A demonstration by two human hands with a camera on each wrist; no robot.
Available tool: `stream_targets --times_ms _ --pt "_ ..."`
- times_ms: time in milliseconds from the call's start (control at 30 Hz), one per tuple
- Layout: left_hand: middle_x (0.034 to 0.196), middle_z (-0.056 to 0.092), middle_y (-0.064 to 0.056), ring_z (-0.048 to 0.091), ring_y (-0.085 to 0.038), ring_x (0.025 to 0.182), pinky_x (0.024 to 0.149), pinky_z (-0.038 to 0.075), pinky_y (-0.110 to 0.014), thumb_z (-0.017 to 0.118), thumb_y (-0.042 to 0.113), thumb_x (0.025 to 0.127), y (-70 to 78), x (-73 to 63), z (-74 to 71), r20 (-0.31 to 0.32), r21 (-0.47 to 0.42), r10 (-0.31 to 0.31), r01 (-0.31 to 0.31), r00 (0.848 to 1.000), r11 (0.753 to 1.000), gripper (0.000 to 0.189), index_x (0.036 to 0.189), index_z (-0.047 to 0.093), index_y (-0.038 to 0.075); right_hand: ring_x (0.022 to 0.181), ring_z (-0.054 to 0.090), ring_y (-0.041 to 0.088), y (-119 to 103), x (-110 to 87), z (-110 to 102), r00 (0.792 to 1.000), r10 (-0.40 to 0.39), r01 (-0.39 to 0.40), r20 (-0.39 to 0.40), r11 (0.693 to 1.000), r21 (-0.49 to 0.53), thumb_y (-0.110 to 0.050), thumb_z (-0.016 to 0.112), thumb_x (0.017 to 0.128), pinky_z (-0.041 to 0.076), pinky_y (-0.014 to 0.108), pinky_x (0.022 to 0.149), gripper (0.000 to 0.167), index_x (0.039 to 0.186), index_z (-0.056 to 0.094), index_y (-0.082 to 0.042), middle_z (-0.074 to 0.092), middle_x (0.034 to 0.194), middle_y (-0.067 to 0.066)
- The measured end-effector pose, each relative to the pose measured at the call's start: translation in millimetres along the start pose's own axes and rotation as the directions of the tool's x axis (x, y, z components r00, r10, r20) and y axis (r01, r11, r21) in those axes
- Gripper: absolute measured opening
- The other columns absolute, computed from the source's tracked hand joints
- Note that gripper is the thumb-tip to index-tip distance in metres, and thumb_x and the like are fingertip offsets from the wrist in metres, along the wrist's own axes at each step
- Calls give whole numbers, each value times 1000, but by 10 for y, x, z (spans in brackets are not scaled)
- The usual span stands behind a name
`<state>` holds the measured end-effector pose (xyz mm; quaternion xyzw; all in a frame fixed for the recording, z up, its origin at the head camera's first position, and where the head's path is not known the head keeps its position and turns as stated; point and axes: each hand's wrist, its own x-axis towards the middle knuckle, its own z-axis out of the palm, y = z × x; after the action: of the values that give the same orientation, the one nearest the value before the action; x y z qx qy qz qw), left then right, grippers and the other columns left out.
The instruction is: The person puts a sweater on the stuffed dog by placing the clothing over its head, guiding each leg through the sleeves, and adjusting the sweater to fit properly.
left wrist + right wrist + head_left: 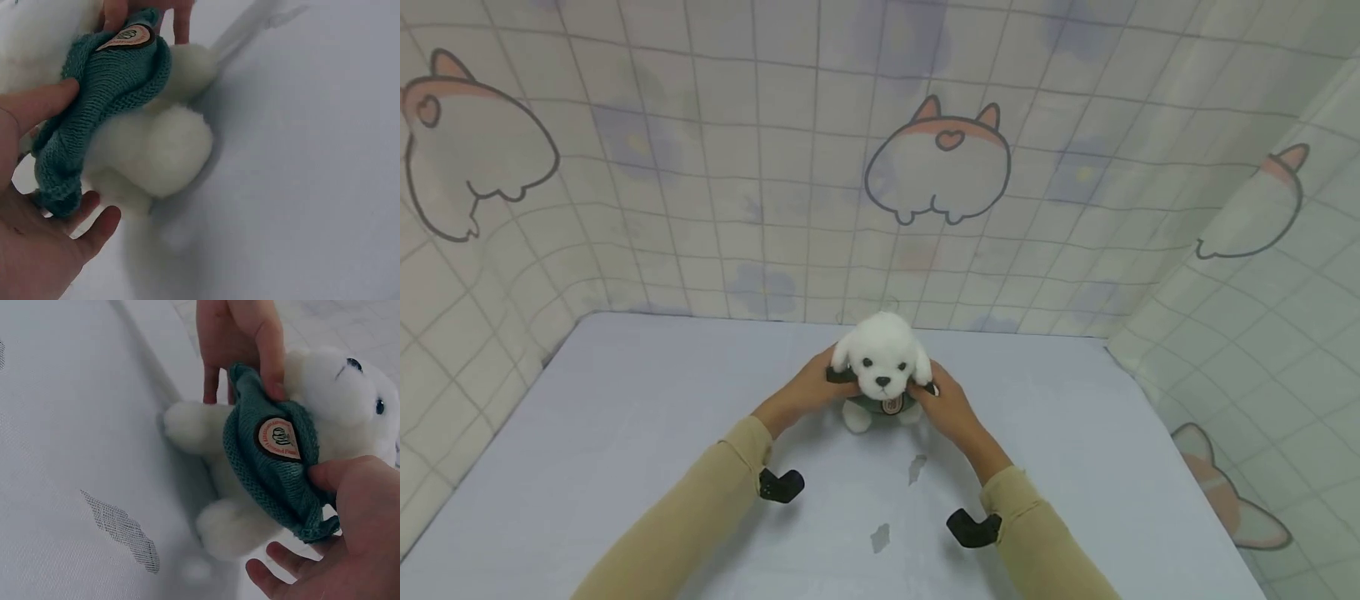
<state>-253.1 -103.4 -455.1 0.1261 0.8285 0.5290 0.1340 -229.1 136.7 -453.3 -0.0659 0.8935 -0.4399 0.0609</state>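
1. I see a white plush puppy (882, 346) sitting upright near the far side of the table (1045, 433), facing the person; its rump and feet seem to take its weight.
2. The left hand (811, 385) pinches one side of the teal knitted sweater (267, 478), thumb in front, fingers behind.
3. The right hand (949, 408) pinches the opposite side likewise, probably so the toy stays balanced.
4. Both thumbs leave the round badge (279, 439) uncovered.

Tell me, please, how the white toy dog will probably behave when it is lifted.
The toy dog is probably light and soft, given its fluffy plush. Its knitted top may stretch or shift, as its edges visibly bunch.
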Motion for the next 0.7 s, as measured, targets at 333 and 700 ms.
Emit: stream_targets --times_ms 333,700 --pt "161 23 -7 10 -28 151 122 6 -52 73 34 84 -174 17 90 35 -215 -160 164 987 963 87 153 26 13 145 29 34 56 -6 32 995 0 -8 99 997 82 -38 47 101 22 55 118 56 148 37 -11 39 153 13" --pt "159 27 -12 17 -32 149 120 11 -55 75 39 81 -132 -77 160 -67 -108 -142 134 988 985 89 152 28 12 141 37 34 92 -45 40 999 -31 29 34 998 61 -39 55 97 28 56 115 58 148 39 -19 44 150 10"
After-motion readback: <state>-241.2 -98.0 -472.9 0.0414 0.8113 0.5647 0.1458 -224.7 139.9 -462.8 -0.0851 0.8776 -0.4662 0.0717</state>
